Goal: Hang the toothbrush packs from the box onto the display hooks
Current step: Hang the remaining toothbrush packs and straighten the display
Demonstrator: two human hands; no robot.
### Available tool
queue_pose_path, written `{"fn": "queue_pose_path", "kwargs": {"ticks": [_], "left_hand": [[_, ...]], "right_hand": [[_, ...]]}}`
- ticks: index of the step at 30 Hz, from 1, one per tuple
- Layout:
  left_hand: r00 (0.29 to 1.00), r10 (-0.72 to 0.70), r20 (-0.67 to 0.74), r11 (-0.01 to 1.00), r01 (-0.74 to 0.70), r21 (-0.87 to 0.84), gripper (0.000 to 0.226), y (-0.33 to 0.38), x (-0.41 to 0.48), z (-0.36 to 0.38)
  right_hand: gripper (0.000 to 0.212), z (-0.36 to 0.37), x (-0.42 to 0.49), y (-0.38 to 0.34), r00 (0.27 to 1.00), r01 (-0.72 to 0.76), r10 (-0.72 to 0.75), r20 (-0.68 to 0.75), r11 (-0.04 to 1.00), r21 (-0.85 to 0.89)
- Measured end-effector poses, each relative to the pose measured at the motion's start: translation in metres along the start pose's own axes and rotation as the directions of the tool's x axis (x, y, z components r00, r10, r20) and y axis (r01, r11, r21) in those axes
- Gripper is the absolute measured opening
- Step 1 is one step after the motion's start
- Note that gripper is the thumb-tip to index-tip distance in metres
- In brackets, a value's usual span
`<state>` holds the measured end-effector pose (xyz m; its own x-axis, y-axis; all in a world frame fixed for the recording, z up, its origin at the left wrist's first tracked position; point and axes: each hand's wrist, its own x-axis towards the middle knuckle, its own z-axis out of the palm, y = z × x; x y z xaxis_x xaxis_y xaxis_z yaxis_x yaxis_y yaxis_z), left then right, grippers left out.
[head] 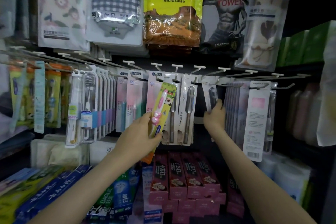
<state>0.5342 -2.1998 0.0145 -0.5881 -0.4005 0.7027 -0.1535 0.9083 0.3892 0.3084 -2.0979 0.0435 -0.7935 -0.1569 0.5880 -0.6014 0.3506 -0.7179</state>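
Observation:
My left hand (141, 131) grips a yellow-green children's toothbrush pack (164, 103) with a pink brush, tilted, its top edge near a hook in the middle of the row. My right hand (215, 114) pinches the lower end of a clear pack with a dark toothbrush (211, 94), which hangs from a display hook (209, 82) right of centre. A row of display hooks (158, 68) runs across the rack, most of them carrying toothbrush packs. The box is out of sight.
Towel packs (172, 9) hang above the hooks. Toothpaste boxes, red (181, 176) and blue-green (120, 191), fill the shelf below my arms. A white-backed pack (258, 120) hangs at the right, and green packs sit on the far right shelf.

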Motion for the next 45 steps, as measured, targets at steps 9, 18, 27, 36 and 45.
{"fn": "queue_pose_path", "kwargs": {"ticks": [9, 18, 27, 36, 45], "left_hand": [[1.0, 0.013, 0.002, 1.0, -0.013, 0.007, 0.051, 0.002, 0.003, -0.002], [0.998, 0.06, -0.029, 0.966, -0.051, 0.255, 0.045, -0.028, -0.006, -0.012], [0.81, 0.576, 0.104, 0.622, -0.518, 0.588, 0.063, -0.071, -0.003, -0.021], [0.706, 0.702, 0.088, 0.477, -0.559, 0.679, 0.034, -0.115, 0.002, -0.057], [0.649, 0.72, 0.246, 0.314, -0.621, 0.719, 0.048, -0.143, -0.001, -0.093]], "right_hand": [[0.072, 0.006, 0.008, -0.008, 0.986, -0.013, 0.041, 0.164, 0.986, -0.167], [0.08, 0.009, 0.005, -0.009, 0.985, -0.009, 0.037, 0.169, 0.987, -0.161], [0.066, 0.019, -0.119, -0.043, 0.48, 0.877, -0.834, 0.271, 0.448, -0.175], [0.032, 0.071, -0.136, -0.076, 0.493, 0.87, -0.828, 0.266, 0.467, -0.16], [0.061, 0.092, -0.162, -0.104, 0.493, 0.868, -0.827, 0.272, 0.488, -0.089]]}}
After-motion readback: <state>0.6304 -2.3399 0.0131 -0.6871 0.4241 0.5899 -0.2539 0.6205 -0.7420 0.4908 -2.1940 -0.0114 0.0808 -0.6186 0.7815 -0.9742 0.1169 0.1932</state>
